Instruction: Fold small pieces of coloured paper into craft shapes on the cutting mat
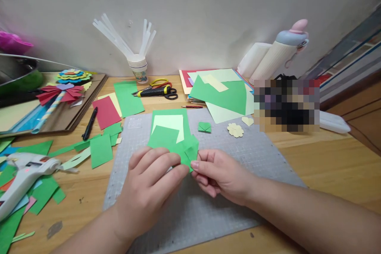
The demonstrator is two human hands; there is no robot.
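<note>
Between my two hands is a small folded piece of green paper (190,149), held above the grey cutting mat (238,206). My left hand (156,182) is closed on its left side, its fingertips partly out of sight behind the hand. With thumb and fingers my right hand (218,170) pinches its lower right edge. Just behind lie green sheets (162,137) and a pale green sheet (169,121). A small green folded square (204,127), a cream paper flower (235,130) and a cream paper heart (247,121) rest on the mat to the right.
A white glue gun (29,174) lies among paper scraps at left, near a black pen (90,124). Behind the mat are scissors (171,94), a yellow-black cutter (153,91), a cup (139,69) with white sticks and stacked coloured paper (223,95). A bottle (278,55) leans on the wall.
</note>
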